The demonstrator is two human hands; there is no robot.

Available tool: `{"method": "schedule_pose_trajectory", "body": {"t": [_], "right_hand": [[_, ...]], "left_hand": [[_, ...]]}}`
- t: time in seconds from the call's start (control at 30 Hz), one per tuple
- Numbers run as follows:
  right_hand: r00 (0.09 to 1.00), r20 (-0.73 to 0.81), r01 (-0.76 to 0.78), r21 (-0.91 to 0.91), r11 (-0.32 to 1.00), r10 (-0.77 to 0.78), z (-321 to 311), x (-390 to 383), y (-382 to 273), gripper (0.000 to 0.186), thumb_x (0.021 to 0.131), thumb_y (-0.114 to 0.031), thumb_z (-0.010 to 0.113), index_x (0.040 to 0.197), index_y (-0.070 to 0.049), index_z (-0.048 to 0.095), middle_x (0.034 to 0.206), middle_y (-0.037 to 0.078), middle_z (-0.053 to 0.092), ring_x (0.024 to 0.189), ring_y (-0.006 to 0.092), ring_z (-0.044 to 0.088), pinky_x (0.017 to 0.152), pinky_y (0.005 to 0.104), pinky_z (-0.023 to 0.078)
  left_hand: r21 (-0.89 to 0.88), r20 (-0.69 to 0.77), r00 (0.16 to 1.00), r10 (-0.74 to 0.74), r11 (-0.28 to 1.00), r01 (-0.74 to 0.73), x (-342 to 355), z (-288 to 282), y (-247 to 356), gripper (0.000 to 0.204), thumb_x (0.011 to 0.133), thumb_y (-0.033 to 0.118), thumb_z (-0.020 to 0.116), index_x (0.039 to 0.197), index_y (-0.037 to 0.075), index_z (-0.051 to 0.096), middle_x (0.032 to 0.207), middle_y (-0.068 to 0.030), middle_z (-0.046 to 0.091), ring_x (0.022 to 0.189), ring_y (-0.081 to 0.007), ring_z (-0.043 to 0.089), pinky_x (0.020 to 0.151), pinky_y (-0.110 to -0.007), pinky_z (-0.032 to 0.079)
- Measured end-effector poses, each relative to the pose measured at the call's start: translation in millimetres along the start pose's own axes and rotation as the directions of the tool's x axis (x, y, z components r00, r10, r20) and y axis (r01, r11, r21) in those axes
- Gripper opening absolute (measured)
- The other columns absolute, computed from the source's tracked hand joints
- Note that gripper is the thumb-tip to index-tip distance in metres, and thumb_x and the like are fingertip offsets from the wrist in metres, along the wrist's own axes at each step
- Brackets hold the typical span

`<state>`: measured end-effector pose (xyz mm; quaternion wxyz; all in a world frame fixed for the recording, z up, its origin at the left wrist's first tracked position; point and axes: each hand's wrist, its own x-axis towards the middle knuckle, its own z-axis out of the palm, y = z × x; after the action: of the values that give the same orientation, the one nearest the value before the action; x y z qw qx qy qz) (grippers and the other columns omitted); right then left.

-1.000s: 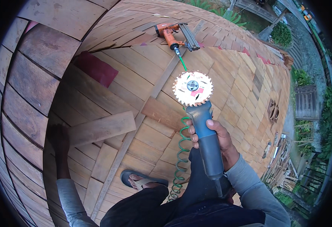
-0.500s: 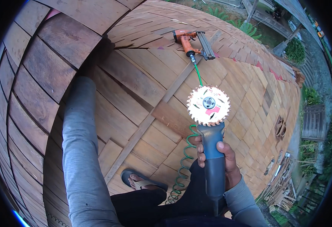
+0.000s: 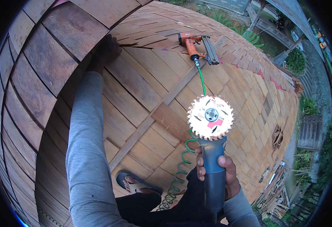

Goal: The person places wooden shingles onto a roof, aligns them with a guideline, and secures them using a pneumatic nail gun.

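Grinder [image 3: 213, 183] in right grip [image 3: 231, 177], toothed blade [image 3: 210, 126] beyond

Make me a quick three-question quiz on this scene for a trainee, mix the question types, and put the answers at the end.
1. Multiple choice: the right hand holds a power tool fitted with what? A, a drill bit; B, a toothed disc; C, a sanding belt.
2. True or false: the left hand grips the orange nail gun.
3. Fill in the blank: the hose attached to the nail gun is coloured ____.

Key:
1. B.
2. False; it lies on the wooden shingles, apart from that hand.
3. Green.
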<state>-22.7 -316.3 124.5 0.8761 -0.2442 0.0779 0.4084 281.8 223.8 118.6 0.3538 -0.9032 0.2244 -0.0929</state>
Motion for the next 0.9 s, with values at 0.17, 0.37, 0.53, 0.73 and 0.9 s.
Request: {"method": "schedule_pose_trajectory", "body": {"t": [0.17, 0.37, 0.53, 0.73, 0.9], "right_hand": [[1.000, 0.012, -0.004, -0.001, 1.000, 0.004, 4.5, -1.1, 0.8, 0.074, 0.085, -0.037, 0.075, 0.137, 0.009, 0.047, 0.106, 0.016, 0.063, 0.088, 0.0248, 0.071, 0.074, 0.0379, 0.063], [1.000, 0.006, 0.008, -0.011, 1.000, -0.008, 6.2, 2.3, 0.8, 0.073, 0.086, -0.036, 0.075, 0.137, 0.009, 0.047, 0.106, 0.017, 0.063, 0.088, 0.0253, 0.071, 0.074, 0.0378, 0.063], [1.000, -0.022, 0.007, -0.056, 0.998, -0.008, 8.4, 2.0, -4.1, 0.073, 0.085, -0.035, 0.074, 0.137, 0.008, 0.047, 0.106, 0.017, 0.064, 0.089, 0.0255, 0.071, 0.075, 0.0376, 0.063], [1.000, 0.006, -0.014, -0.046, 0.999, 0.014, 7.2, 5.4, -1.6, 0.073, 0.085, -0.035, 0.075, 0.137, 0.008, 0.047, 0.106, 0.017, 0.064, 0.088, 0.0253, 0.072, 0.075, 0.0374, 0.063], [1.000, -0.015, -0.021, -0.050, 0.999, 0.020, 6.1, 5.3, -1.8, 0.073, 0.083, -0.035, 0.076, 0.134, 0.008, 0.048, 0.106, 0.016, 0.064, 0.087, 0.0246, 0.072, 0.074, 0.0368, 0.063]], "left_hand": [[-0.253, -0.100, 0.957, -0.273, 0.937, 0.241, -6.6, 25.2, 2.9, 0.023, 0.088, 0.031, 0.066, 0.089, 0.009, 0.073, 0.103, -0.0146, 0.065, 0.103, -0.0351, 0.056, 0.093, -0.050, 0.047], [-0.458, -0.195, 0.885, -0.422, 0.837, 0.298, -7.9, 12.0, 31.3, 0.033, 0.086, 0.040, 0.074, 0.099, 0.010, 0.073, 0.105, -0.0119, 0.064, 0.109, -0.0331, 0.058, 0.103, -0.050, 0.044], [-0.653, -0.038, 0.962, -0.270, 0.735, 0.180, -8.2, -69.0, 160.3, 0.038, 0.088, 0.046, 0.076, 0.099, 0.010, 0.074, 0.104, -0.0090, 0.064, 0.115, -0.0292, 0.058, 0.112, -0.051, 0.038], [-0.668, -0.189, 0.972, -0.141, 0.744, -0.022, -19.6, -50.1, 181.2, 0.038, 0.089, 0.046, 0.074, 0.086, 0.009, 0.074, 0.094, -0.0080, 0.063, 0.108, -0.0278, 0.057, 0.103, -0.045, 0.042], [-0.654, -0.273, 0.961, 0.041, 0.725, -0.216, -5.2, -47.6, 172.9, 0.038, 0.091, 0.040, 0.072, 0.077, 0.006, 0.067, 0.084, -0.0091, 0.058, 0.097, -0.0280, 0.054, 0.096, -0.043, 0.044]]}}
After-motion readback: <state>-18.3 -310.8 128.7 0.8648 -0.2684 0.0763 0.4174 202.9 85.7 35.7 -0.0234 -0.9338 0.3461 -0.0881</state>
